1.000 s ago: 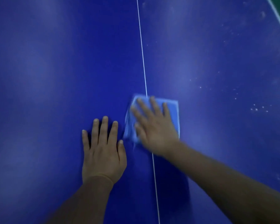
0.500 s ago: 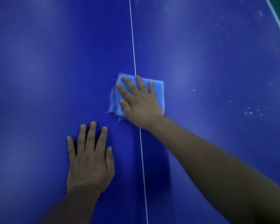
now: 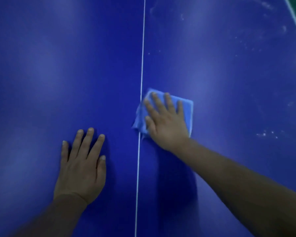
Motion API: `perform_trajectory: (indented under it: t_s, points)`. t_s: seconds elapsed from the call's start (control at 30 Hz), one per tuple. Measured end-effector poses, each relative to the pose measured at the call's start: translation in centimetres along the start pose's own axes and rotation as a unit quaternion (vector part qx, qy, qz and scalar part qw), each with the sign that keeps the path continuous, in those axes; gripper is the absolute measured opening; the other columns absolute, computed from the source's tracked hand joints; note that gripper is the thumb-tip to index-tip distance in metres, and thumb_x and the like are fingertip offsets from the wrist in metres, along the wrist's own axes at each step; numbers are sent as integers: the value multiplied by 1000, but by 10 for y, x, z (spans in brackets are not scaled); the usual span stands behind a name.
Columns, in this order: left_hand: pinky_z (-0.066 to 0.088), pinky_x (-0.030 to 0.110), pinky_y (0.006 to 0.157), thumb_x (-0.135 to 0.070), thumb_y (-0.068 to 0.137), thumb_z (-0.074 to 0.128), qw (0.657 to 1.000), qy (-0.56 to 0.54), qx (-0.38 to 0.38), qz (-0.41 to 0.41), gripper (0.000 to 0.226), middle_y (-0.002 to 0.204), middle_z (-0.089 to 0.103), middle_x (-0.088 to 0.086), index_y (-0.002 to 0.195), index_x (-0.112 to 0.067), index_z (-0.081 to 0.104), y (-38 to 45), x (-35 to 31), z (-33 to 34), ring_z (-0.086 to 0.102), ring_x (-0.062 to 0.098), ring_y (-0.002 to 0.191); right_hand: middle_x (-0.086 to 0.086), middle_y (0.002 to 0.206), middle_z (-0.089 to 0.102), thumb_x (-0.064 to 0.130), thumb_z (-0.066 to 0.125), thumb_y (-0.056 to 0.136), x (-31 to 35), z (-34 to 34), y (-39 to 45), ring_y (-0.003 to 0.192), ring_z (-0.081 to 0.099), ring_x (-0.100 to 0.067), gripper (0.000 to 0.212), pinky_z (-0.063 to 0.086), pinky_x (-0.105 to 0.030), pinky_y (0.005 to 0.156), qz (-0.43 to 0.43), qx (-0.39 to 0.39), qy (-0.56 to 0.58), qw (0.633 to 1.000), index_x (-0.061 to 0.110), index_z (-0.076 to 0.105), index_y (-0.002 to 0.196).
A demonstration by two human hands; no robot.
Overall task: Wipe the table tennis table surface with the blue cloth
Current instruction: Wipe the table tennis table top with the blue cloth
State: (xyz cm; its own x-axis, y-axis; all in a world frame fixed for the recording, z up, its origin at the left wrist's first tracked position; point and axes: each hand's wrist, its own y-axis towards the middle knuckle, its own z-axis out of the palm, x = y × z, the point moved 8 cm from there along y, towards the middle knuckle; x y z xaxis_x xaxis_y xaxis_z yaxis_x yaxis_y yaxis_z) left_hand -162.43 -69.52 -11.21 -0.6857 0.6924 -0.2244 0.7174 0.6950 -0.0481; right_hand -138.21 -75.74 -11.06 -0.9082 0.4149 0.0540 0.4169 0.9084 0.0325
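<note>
Head view: the right hand (image 3: 166,122) lies flat, fingers straight, pressing the cloth (image 3: 186,108) onto the blue tabletop (image 3: 58,65), just right of the white centre line (image 3: 142,57), its left edge crossing the line. The left hand (image 3: 82,166) rests flat and empty on the tabletop left of the line. White specks (image 3: 265,134) lie well right of the cloth

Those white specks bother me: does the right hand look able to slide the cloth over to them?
Probably yes: only bare table surface lies between the blue cloth under the right hand and the specks.
</note>
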Motion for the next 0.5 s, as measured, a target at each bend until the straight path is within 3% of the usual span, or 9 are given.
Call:
perform_trajectory:
  t_s: [0.07, 0.1, 0.17, 0.23, 0.27, 0.3, 0.37, 0.43, 0.5]
  points:
    - [3, 51, 122, -39, 99, 25, 1000, -9, 3, 0, 60, 164, 25, 4, 152, -17, 40, 1, -1, -1, 11, 23, 154, -2, 158, 36, 45, 27, 100, -12, -4, 8, 144, 33, -39, 55, 23, -68, 110, -82, 11, 3, 997, 26, 40, 151]
    - [3, 51, 122, -40, 99, 25, 1000, -11, 1, -1, 60, 163, 26, 4, 152, -17, 41, 1, -2, -2, 12, 23, 154, -4, 156, 40, 43, 29, 99, -42, -6, 16, 140, 38, -42, 55, 29, -71, 105, -69, -5, -22, 997, 23, 43, 148]
    - [2, 48, 123, -41, 99, 25, 1000, -18, -10, -5, 60, 162, 30, 4, 150, -17, 43, 1, -3, -6, 15, 23, 153, -7, 158, 35, 41, 25, 99, -135, -13, 30, 138, 36, -46, 57, 31, -73, 101, 75, -6, -54, 996, 20, 42, 149]
    - [3, 46, 123, -41, 98, 27, 998, -44, -31, -21, 59, 158, 37, 7, 146, -14, 48, 4, -4, -14, 21, 25, 150, -2, 165, 17, 41, 20, 102, -219, -24, 22, 147, 17, -42, 56, 18, -71, 110, 292, 0, 7, 956, 25, 28, 155]
    - [4, 46, 123, -41, 97, 28, 997, -57, -45, -34, 59, 156, 40, 9, 143, -11, 51, 8, -5, -18, 25, 26, 149, 1, 166, 12, 42, 19, 103, -233, -25, 16, 149, 9, -39, 55, 11, -70, 112, 375, 9, 51, 926, 27, 22, 156]
    - [5, 46, 123, -39, 97, 28, 995, -67, -58, -46, 58, 154, 42, 12, 140, -9, 53, 14, -6, -21, 28, 28, 147, 2, 166, 10, 42, 19, 103, -226, -26, 13, 150, 6, -38, 56, 8, -70, 113, 403, 4, 67, 913, 28, 19, 157]
    - [2, 43, 123, -38, 96, 28, 991, -83, -75, -76, 58, 156, 39, 13, 139, -8, 53, 29, -13, -26, 26, 29, 148, -1, 165, 17, 43, 16, 100, -162, -24, 22, 149, 13, -41, 60, 12, -70, 112, 305, -12, 29, 952, 27, 23, 157]
    - [-1, 42, 124, -39, 96, 26, 988, -82, -73, -105, 61, 161, 30, 11, 145, -9, 48, 44, -20, -22, 18, 26, 152, -1, 164, 22, 47, 13, 97, -73, -13, 22, 149, 18, -39, 63, 13, -67, 113, 116, 8, 21, 993, 27, 27, 155]
    - [-3, 45, 124, -43, 96, 21, 989, -62, -54, -126, 66, 164, 22, 9, 151, -10, 39, 51, -24, -14, 9, 23, 154, 2, 164, 23, 49, 14, 99, -31, -2, 7, 151, 15, -35, 61, 9, -64, 116, -15, 57, 18, 998, 30, 28, 155]
